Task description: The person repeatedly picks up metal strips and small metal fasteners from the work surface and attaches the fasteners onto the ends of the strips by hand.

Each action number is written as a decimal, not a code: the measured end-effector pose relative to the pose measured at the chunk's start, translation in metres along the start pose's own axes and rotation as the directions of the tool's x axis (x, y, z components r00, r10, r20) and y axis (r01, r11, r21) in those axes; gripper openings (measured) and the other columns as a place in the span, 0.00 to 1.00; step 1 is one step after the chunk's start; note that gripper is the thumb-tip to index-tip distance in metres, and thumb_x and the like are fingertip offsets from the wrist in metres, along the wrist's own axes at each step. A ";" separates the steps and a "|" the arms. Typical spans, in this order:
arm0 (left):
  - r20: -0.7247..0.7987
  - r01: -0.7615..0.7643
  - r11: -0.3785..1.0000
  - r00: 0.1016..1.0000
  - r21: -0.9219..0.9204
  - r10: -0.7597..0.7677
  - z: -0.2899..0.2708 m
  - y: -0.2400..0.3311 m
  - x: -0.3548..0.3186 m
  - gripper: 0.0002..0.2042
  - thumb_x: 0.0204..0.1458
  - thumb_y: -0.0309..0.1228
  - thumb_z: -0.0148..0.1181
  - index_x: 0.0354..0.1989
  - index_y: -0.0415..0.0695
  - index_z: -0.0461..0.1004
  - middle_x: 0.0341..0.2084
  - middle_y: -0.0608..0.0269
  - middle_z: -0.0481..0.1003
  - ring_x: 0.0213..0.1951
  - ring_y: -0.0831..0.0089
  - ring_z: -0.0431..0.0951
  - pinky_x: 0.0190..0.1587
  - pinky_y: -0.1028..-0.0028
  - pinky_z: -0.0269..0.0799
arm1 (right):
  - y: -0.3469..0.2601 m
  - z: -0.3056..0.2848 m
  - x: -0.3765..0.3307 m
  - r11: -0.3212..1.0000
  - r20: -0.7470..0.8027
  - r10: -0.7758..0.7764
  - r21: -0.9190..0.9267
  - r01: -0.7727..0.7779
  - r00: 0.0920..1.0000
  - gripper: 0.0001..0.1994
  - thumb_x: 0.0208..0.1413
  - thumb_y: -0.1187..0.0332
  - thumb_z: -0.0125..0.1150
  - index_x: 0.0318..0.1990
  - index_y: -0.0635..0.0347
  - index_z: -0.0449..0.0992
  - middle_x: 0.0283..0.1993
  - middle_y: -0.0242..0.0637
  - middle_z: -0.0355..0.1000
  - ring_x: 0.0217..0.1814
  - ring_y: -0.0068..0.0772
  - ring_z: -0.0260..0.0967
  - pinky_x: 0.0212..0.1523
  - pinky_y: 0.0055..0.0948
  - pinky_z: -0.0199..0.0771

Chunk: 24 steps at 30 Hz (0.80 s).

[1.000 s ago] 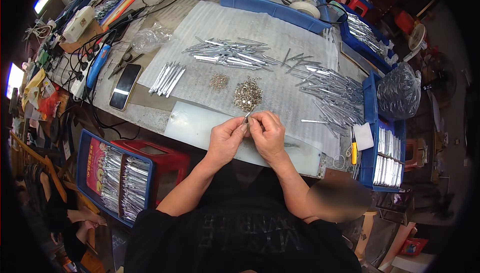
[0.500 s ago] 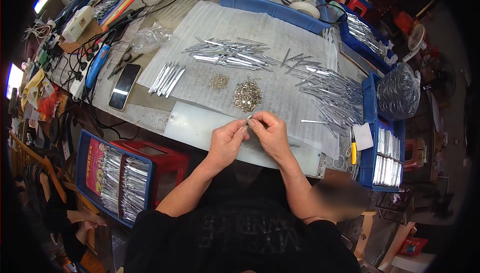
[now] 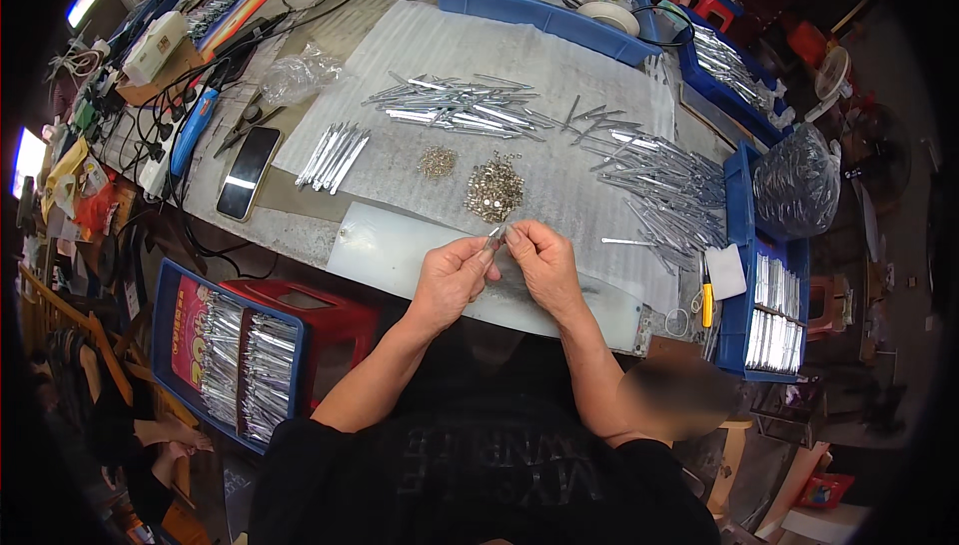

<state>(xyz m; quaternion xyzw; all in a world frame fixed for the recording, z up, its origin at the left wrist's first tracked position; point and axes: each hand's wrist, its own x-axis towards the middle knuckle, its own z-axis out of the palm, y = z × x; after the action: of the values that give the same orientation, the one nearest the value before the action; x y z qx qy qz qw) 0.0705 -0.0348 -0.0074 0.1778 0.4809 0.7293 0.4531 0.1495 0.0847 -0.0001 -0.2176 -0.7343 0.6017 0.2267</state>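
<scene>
Pinching metal piece (image 3: 493, 236), blue trays (image 3: 539, 13) beyond

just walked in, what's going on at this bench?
A person is working with both bare hands over a pale board at the near edge of the table. The left hand and right hand meet fingertip to fingertip on a small silver metal piece. Just beyond lies a pile of small metal rings, with loose metal rods spread on the white mat. Blue trays of finished rods sit at the right.
</scene>
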 end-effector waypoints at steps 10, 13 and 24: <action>-0.001 -0.024 0.999 1.000 0.041 0.024 0.004 -0.001 -0.002 0.10 0.52 0.28 0.48 0.40 0.37 0.68 0.19 0.67 0.69 0.12 0.90 0.53 0.13 0.88 0.45 | 0.003 0.003 0.000 0.996 -0.138 -0.034 -0.092 0.021 0.990 0.13 0.51 0.64 0.51 0.24 0.66 0.69 0.16 0.39 0.62 0.17 0.25 0.56 0.19 0.26 0.57; 0.000 0.010 1.000 1.000 0.012 -0.010 0.004 0.001 -0.001 0.10 0.52 0.28 0.48 0.40 0.37 0.68 0.19 0.67 0.69 0.12 0.90 0.53 0.13 0.88 0.45 | 0.003 0.003 0.000 0.991 -0.127 -0.084 -0.110 0.070 0.988 0.13 0.51 0.63 0.51 0.24 0.66 0.69 0.15 0.38 0.61 0.16 0.23 0.54 0.18 0.26 0.56; -0.041 -0.090 0.988 0.995 0.123 0.096 -0.008 -0.003 0.003 0.10 0.52 0.27 0.47 0.39 0.36 0.69 0.19 0.68 0.68 0.13 0.89 0.54 0.14 0.87 0.47 | 0.004 -0.016 0.008 0.977 -0.203 -0.055 -0.212 0.011 0.978 0.09 0.49 0.67 0.53 0.28 0.66 0.71 0.19 0.38 0.67 0.21 0.22 0.62 0.23 0.22 0.62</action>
<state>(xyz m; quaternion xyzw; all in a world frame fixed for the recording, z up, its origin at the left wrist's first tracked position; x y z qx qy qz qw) 0.0647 -0.0361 -0.0145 0.2099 0.5258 0.7232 0.3956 0.1526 0.1025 -0.0004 -0.2897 -0.7694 0.4911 0.2881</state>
